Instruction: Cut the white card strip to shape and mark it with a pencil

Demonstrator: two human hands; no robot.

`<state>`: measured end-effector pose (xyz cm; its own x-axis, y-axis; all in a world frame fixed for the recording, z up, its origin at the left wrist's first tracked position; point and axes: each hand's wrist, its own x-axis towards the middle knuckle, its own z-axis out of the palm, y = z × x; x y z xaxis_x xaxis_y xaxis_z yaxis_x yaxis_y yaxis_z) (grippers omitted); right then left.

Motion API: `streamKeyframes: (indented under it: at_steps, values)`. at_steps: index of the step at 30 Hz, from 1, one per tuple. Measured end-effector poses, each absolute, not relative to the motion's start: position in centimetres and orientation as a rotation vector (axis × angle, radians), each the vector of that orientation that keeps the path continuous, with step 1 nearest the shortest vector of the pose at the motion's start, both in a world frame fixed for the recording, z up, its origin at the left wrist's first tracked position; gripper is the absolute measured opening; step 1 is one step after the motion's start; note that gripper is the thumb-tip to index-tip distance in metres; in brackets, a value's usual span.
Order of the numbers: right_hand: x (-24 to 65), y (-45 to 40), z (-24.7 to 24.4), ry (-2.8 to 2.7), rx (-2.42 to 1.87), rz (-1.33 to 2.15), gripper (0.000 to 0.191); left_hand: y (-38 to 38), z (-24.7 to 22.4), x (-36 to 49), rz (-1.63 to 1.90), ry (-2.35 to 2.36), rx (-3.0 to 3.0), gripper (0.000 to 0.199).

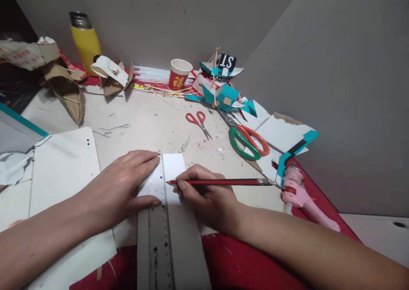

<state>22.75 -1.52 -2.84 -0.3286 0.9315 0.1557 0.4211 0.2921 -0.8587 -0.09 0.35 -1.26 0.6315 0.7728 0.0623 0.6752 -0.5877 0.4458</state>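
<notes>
A clear plastic ruler [157,239] lies lengthwise on a white card strip [183,239] that runs toward me. My left hand [128,181] rests on the ruler's far part, fingers stretched out and thumb spread, pressing it against the card. In my right hand [207,192], a red and black pencil [230,182] is pinched near its point. The pencil tip touches or hovers just over the card beside the ruler's right edge; I cannot tell which. Its other end, with a metal ferrule, points right.
Beyond my hands lie small red-handled scissors [200,121] and larger green-and-orange scissors [246,140]. A pink glue gun [303,198] sits right. Farther back stand a red paper cup [179,77], a yellow bottle [85,44], teal model boats [222,94] and thin sticks [169,93]. White card [64,170] lies left.
</notes>
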Motion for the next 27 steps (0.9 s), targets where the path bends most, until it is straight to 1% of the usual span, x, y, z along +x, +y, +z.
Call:
streamKeyframes:
  at_steps: [7, 20, 27]
  values:
    - [23.0, -1.5, -2.58, -1.982, -1.177, 0.885, 0.005, 0.23, -1.13, -0.22, 0.385, 1.138, 2.451, 0.06]
    - [23.17, -1.66, -2.31, -2.039, -1.166, 0.792, 0.005, 0.13, -1.16, -0.19, 0.421, 1.152, 2.409, 0.06]
    - [22.93, -1.72, -1.94, -2.039, -1.219, 0.769, 0.008, 0.21, -1.22, -0.28, 0.386, 1.15, 2.431, 0.061]
